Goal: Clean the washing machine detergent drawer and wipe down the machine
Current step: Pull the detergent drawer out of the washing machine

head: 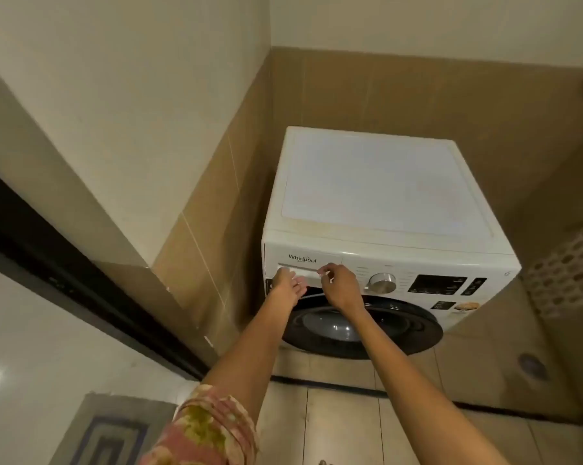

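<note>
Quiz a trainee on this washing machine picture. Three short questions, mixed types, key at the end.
1. Fill in: on the front of the washing machine, the dial sits to the ____ of the detergent drawer.
2. True or false: the round door stands open.
3. Which part do the left hand and right hand both reach? A) dial B) detergent drawer C) round door

Key: 1 right; 2 false; 3 B.

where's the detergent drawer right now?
Head view: the detergent drawer is at the top left of the washing machine's front panel, left of the dial, above the door; left hand and right hand reach its handle.
</note>
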